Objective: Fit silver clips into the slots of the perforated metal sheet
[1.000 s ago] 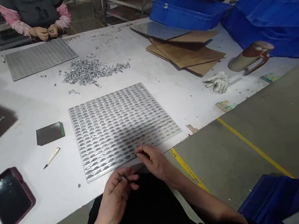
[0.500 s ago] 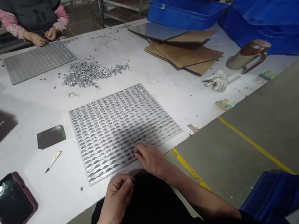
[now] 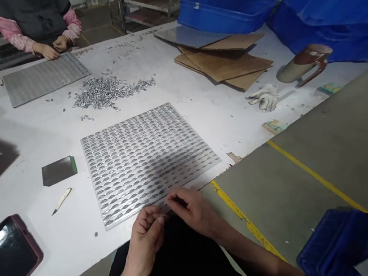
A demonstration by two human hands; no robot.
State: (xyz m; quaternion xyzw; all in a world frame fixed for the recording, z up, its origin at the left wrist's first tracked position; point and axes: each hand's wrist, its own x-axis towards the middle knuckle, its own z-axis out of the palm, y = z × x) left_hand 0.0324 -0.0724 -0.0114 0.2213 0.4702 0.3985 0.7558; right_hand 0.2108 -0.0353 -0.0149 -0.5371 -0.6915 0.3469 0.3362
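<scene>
A flat sheet (image 3: 146, 156) covered with rows of small leaf-shaped metal pieces lies at the table's front edge; several spots near its right front corner look orange. My left hand (image 3: 148, 233) is held just in front of that edge, fingers curled and thumb pressed to the fingertips. Close beside it, my right hand (image 3: 191, 209) pinches thumb and forefinger together. Whatever sits between the fingertips of either hand is too small to make out. Beyond the sheet is a loose pile of small silvery pieces (image 3: 100, 92).
Left on the white table (image 3: 34, 130) are a phone (image 3: 13, 253), a pointed knife-like tool (image 3: 61, 200) and a dark plate (image 3: 59, 170). Brown boards (image 3: 224, 62), gloves (image 3: 264, 97), a mug (image 3: 305, 65) and a blue crate (image 3: 225, 11) stand right. Across sits a co-worker (image 3: 43, 20) with another sheet (image 3: 44, 79).
My right hand has drawn back from the sheet's front edge toward my left hand, and their fingertips are now close together. The view has shifted slightly.
</scene>
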